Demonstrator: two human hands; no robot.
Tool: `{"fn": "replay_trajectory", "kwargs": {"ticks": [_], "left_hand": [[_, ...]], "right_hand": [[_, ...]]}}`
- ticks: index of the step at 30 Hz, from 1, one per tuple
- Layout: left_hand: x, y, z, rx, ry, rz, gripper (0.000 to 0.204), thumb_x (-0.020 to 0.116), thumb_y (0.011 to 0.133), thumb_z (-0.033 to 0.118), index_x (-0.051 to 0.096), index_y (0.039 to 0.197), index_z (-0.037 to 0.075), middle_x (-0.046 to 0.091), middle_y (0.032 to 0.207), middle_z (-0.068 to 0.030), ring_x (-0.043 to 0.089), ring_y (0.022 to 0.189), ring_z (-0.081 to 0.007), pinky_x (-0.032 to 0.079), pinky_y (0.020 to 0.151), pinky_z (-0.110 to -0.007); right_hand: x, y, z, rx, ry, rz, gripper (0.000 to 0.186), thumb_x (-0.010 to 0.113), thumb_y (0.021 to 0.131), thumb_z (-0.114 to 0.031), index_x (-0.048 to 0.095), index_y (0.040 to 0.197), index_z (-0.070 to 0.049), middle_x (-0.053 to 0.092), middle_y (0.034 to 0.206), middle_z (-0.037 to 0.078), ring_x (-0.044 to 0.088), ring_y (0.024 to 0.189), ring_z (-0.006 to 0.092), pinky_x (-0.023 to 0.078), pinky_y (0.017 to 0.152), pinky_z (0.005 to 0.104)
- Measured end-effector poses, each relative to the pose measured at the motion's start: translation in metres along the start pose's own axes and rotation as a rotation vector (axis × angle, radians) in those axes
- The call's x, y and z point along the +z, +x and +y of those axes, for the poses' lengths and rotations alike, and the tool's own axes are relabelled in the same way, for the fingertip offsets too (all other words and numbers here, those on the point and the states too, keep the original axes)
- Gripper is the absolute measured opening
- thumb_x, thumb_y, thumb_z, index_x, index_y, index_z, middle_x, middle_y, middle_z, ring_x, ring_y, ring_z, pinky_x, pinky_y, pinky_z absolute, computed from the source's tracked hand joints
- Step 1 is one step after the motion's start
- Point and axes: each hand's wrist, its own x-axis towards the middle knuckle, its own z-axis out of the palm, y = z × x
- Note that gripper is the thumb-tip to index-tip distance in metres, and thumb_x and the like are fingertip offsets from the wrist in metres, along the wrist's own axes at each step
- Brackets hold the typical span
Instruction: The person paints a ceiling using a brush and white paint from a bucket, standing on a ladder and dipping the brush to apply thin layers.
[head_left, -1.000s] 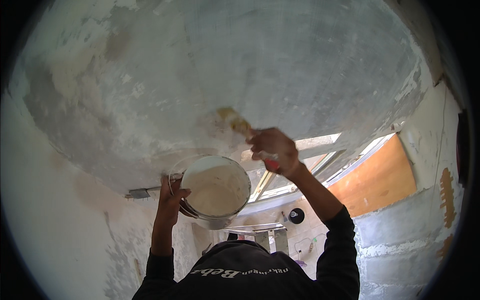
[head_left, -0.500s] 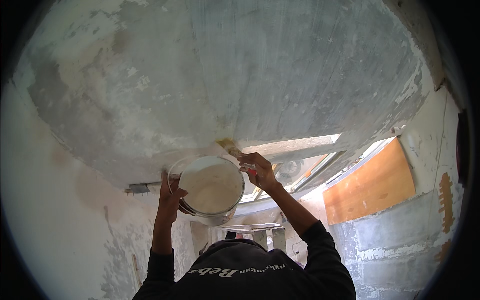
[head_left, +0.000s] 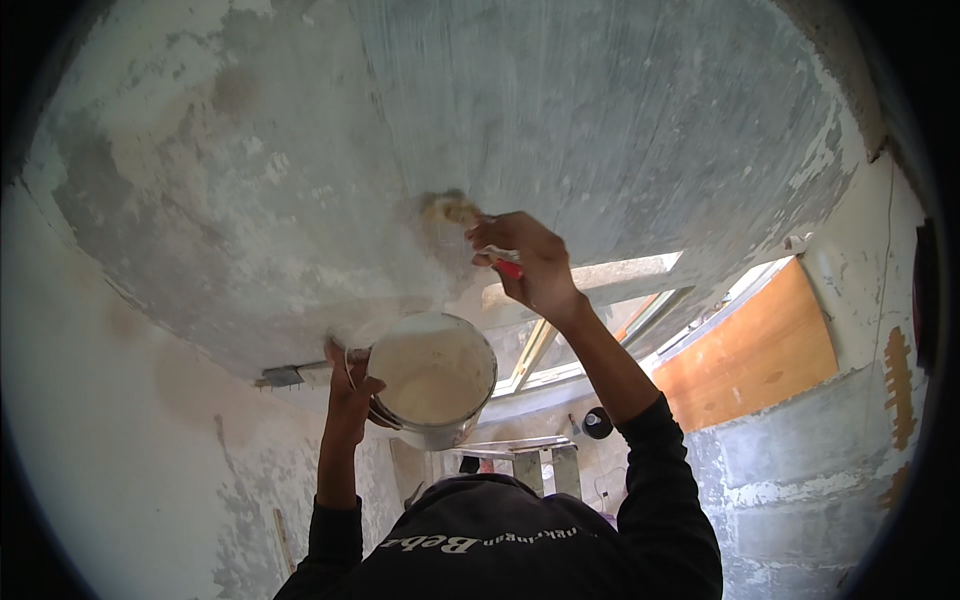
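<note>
In my left hand (head_left: 352,398) is a pale bucket (head_left: 440,437), gripped at its side by the rim and wire handle. Its mouth faces up and shows a creamy white liquid (head_left: 432,393) inside. The fingers of my right hand (head_left: 532,258) are closed round a paintbrush (head_left: 450,211) with a red handle. The brush's light bristles press against the grey, patchy wall (head_left: 600,140), beyond the bucket and above it in the picture. A damp, darker patch surrounds the bristles.
A window opening with wooden frames (head_left: 537,352) lies right of the bucket. An orange-brown board (head_left: 750,350) stands farther right. Below are a wooden bench or scaffold (head_left: 530,467) and a round black object (head_left: 597,423). A grey box (head_left: 283,376) is fixed near my left hand.
My right hand has moved the brush up the wall, away from the bucket's rim. The bucket, in my left hand, has shifted slightly to the right.
</note>
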Motion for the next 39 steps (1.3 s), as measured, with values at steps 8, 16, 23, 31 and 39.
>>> {"fn": "replay_trajectory", "kwargs": {"ticks": [8,16,23,31,39], "left_hand": [[0.013,-0.005,0.007,-0.040,-0.037,0.086,0.088,0.053,0.070,-0.006,0.016,0.150,-0.002,0.055,0.129,-0.0176,0.053,0.121,-0.0248,0.045,0.096,-0.032],[-0.008,0.001,-0.012,-0.082,0.014,0.036,0.088,0.052,0.073,-0.008,0.012,0.151,0.004,0.053,0.133,-0.0192,0.054,0.119,-0.0271,0.047,0.094,-0.034],[-0.005,0.003,-0.009,-0.178,0.067,0.069,0.083,0.053,0.073,-0.008,0.019,0.148,0.004,0.055,0.132,-0.0169,0.056,0.116,-0.0240,0.048,0.093,-0.034],[-0.002,0.009,-0.009,-0.077,0.020,-0.004,0.085,0.056,0.073,-0.007,0.019,0.149,0.003,0.056,0.130,-0.0184,0.055,0.116,-0.0244,0.047,0.094,-0.034],[-0.008,0.008,-0.020,-0.086,0.011,0.001,0.074,0.056,0.072,-0.006,0.029,0.141,0.001,0.057,0.127,-0.0197,0.057,0.114,-0.0263,0.046,0.096,-0.036]], "right_hand": [[0.009,-0.043,-0.009,0.019,-0.019,0.109,0.028,0.079,0.066,-0.002,0.066,0.090,-0.003,0.070,0.100,0.012,0.067,0.098,0.0324,0.058,0.083,0.0411],[0.052,-0.153,-0.024,0.299,0.090,-0.074,0.024,0.075,0.076,-0.003,0.061,0.097,-0.001,0.068,0.104,0.013,0.067,0.097,0.0335,0.057,0.084,0.0409],[0.038,-0.120,-0.026,0.537,0.223,-0.042,0.017,0.063,0.087,-0.001,0.059,0.104,0.002,0.067,0.097,0.016,0.068,0.083,0.0312,0.057,0.072,0.0374],[0.004,-0.019,-0.002,0.045,0.047,0.101,0.025,0.077,0.072,-0.003,0.063,0.093,-0.001,0.070,0.094,0.012,0.069,0.087,0.0292,0.059,0.075,0.0374],[0.017,-0.071,-0.014,0.128,-0.057,0.033,0.025,0.079,0.070,-0.007,0.066,0.090,-0.003,0.070,0.102,0.011,0.067,0.100,0.0296,0.057,0.083,0.0388]]}}
